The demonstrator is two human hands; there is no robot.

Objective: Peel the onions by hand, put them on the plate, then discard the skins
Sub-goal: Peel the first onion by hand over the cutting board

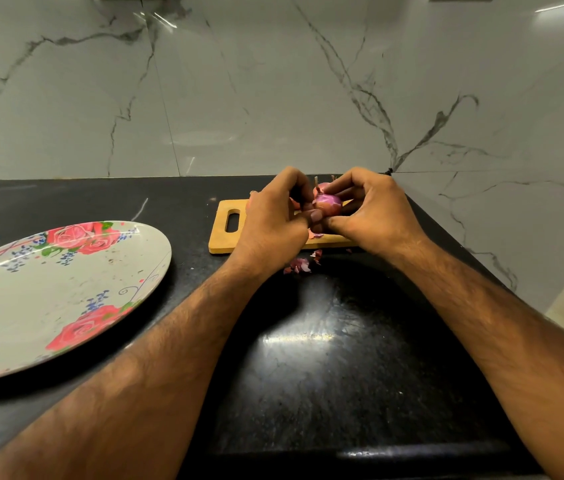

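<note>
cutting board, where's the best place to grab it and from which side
Take the cutting board by the handle slot at its left end, coming from the left. It lies flat on the counter, so its edges give little purchase, while the slot lets fingers hook through. The left hand and right hand hold the onion over its right part, blocking that end.

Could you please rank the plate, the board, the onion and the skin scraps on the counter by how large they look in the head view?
1. Plate, though nearness to the camera flatters it.
2. Board, partly hidden.
3. Onion and skin scraps look alike; I would not rank them.
</note>
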